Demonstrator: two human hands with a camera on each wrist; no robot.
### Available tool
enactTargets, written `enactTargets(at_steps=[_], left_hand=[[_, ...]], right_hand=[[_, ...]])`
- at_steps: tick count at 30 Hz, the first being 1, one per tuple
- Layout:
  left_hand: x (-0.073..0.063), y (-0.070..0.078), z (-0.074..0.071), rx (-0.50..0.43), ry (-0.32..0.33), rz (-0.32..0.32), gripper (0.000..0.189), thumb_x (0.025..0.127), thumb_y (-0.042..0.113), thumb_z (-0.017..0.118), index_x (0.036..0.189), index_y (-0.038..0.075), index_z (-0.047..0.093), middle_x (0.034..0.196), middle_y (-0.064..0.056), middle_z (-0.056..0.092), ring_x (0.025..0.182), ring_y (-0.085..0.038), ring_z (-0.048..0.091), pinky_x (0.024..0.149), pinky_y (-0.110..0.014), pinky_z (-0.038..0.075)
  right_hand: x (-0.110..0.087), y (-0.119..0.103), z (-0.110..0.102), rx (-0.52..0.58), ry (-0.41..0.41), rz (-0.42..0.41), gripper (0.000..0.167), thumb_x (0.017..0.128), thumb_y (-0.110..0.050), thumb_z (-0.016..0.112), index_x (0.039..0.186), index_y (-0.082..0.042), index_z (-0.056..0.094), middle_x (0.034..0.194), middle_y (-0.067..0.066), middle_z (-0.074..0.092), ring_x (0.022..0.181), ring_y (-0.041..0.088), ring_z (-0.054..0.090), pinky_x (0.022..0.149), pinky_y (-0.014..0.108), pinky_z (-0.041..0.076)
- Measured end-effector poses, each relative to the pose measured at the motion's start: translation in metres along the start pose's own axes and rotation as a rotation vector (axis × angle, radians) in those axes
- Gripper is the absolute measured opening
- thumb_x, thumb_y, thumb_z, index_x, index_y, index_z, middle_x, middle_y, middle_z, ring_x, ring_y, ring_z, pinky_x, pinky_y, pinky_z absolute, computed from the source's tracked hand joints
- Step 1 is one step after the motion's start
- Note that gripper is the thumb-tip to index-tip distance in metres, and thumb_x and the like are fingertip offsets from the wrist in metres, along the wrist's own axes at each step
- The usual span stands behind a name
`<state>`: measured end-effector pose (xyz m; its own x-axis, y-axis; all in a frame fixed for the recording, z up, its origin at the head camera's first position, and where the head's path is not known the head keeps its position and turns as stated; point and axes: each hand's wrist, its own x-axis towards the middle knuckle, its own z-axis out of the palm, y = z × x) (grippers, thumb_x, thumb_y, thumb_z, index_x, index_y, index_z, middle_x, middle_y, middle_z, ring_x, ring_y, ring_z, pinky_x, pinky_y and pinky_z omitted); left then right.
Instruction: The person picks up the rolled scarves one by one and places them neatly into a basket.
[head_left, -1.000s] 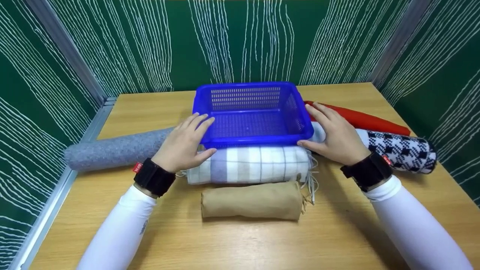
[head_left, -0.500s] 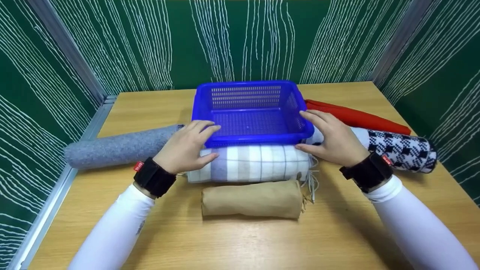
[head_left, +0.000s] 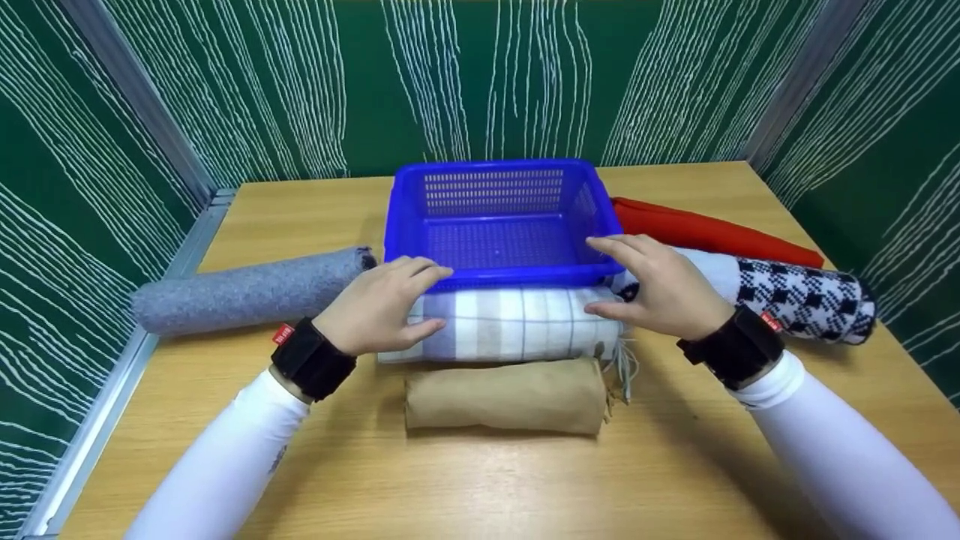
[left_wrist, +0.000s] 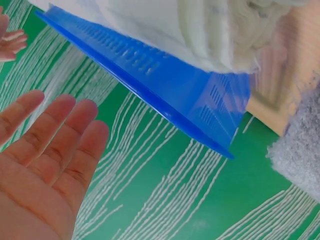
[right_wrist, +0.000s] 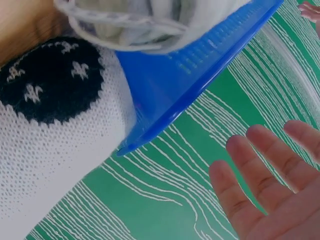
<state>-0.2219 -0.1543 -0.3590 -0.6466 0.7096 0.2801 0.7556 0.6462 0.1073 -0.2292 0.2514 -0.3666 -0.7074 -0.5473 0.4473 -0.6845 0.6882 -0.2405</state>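
A blue plastic basket (head_left: 495, 276) with slotted walls stands at the back middle, nothing inside it. Before it lies a rolled plaid scarf (head_left: 495, 326) with fringed ends, and nearer still a rolled tan scarf (head_left: 502, 397) with a short fringe. My left hand (head_left: 382, 304) hovers over the plaid roll's left end, fingers loosely extended and holding nothing. Over that roll's right end is my right hand (head_left: 660, 289), its index fingertip overlapping the basket's front right corner in the head view. Both wrist views show spread fingers (left_wrist: 80, 145) apart from the basket.
A fuzzy grey roll (head_left: 247, 296) lies to the left. On the right are a black-and-white knitted roll (head_left: 802, 300) and, behind it, a red cloth roll (head_left: 712, 231). Green walls with white lines (head_left: 517, 82) enclose the wooden table (head_left: 502, 495) at the back and sides.
Both hands have drawn back from the basket's sides toward the body and slightly inward, over the plaid scarf. The basket and rolls lie as before.
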Motion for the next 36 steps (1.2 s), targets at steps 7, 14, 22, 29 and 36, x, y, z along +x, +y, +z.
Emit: enactTargets(at_steps=[7,14,22,29,36], left_hand=[[-0.002,0.005,0.003,-0.028,-0.014,0.023,0.062,0.094,0.034,0.084,0.145,0.003,0.064,0.136,-0.016,0.071,0.123,-0.034,0.07,0.107,-0.048,0.059],[-0.003,0.012,0.005,-0.045,-0.033,0.042,0.06,0.095,0.036,0.083,0.142,0.003,0.066,0.132,-0.014,0.073,0.12,-0.032,0.072,0.105,-0.047,0.06],[-0.005,0.02,0.005,-0.06,-0.07,0.045,0.054,0.096,0.04,0.082,0.134,0.004,0.07,0.12,-0.012,0.075,0.107,-0.028,0.073,0.093,-0.046,0.063],[-0.008,0.023,0.007,-0.078,-0.098,0.061,0.052,0.096,0.042,0.081,0.132,0.005,0.071,0.119,-0.011,0.075,0.107,-0.028,0.073,0.092,-0.048,0.063],[-0.01,0.025,0.011,-0.075,-0.122,0.083,0.056,0.095,0.046,0.081,0.131,0.005,0.072,0.122,-0.009,0.076,0.109,-0.027,0.074,0.094,-0.048,0.063]], right_hand=[[-0.001,-0.007,0.002,-0.016,-0.028,-0.015,0.087,0.079,-0.036,0.099,0.149,0.0,0.061,0.139,0.025,0.068,0.128,0.044,0.067,0.106,0.064,0.057],[-0.002,-0.013,0.004,-0.005,-0.086,0.009,0.083,0.082,-0.04,0.097,0.147,0.0,0.064,0.136,0.024,0.07,0.122,0.042,0.07,0.102,0.062,0.06],[-0.003,-0.018,0.007,0.002,-0.127,-0.021,0.077,0.082,-0.041,0.097,0.141,-0.001,0.068,0.129,0.02,0.073,0.117,0.038,0.072,0.1,0.058,0.061],[-0.004,-0.024,0.01,0.008,-0.143,-0.037,0.073,0.081,-0.039,0.097,0.137,-0.002,0.07,0.128,0.017,0.074,0.117,0.036,0.072,0.1,0.057,0.062],[-0.007,-0.029,0.014,0.009,-0.15,-0.087,0.068,0.081,-0.04,0.096,0.131,-0.001,0.072,0.123,0.015,0.077,0.112,0.032,0.074,0.093,0.051,0.064]])
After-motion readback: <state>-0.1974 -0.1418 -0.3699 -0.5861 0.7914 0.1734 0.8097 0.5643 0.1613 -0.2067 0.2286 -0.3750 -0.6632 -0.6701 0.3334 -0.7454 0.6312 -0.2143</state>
